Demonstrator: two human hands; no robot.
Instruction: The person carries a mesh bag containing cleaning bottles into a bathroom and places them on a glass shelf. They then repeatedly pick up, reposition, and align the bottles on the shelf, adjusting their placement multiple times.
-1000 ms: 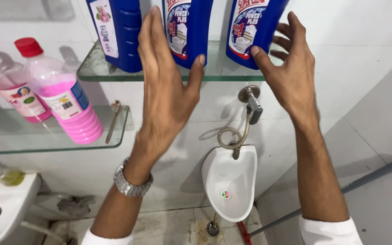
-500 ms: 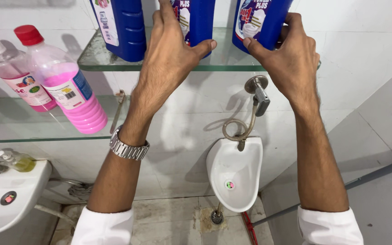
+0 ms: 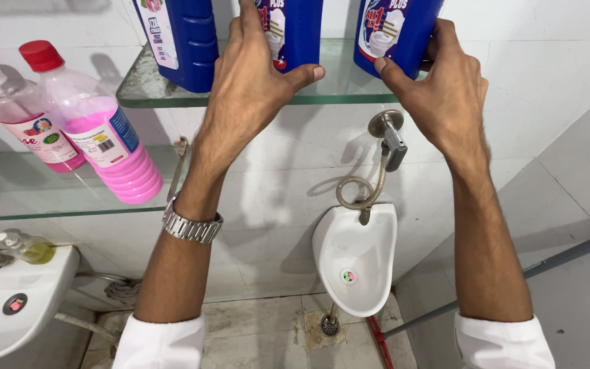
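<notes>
On the upper glass shelf [image 3: 172, 92], three blue bottles in a row. Left hand [image 3: 250, 89] wrapped about the middle blue bottle [image 3: 293, 31], thumb pressed across its front low down, other fingers [image 3: 247, 10] running up its left side and probably curled behind it, out of view. Right hand [image 3: 445, 89] clasped on the right blue bottle [image 3: 394, 31], thumb on the front, remaining fingers bent round its right side. Left blue bottle [image 3: 182, 41] untouched, just left of the left hand on the same shelf.

Below and left of that shelf, a lower glass shelf [image 3: 49, 205] carrying a red-capped pink bottle [image 3: 97, 130] and, behind it, a white-capped pink bottle [image 3: 25, 116]. Straight below the shelf, a metal spray hose [image 3: 377, 171] hanging over a small white urinal [image 3: 353, 260]. Far lower left, a white basin [image 3: 15, 307]. Steel watch [image 3: 191, 225] on the left wrist.

Tops of all three blue bottles cut off by the frame edge; labels partly covered by both hands.
</notes>
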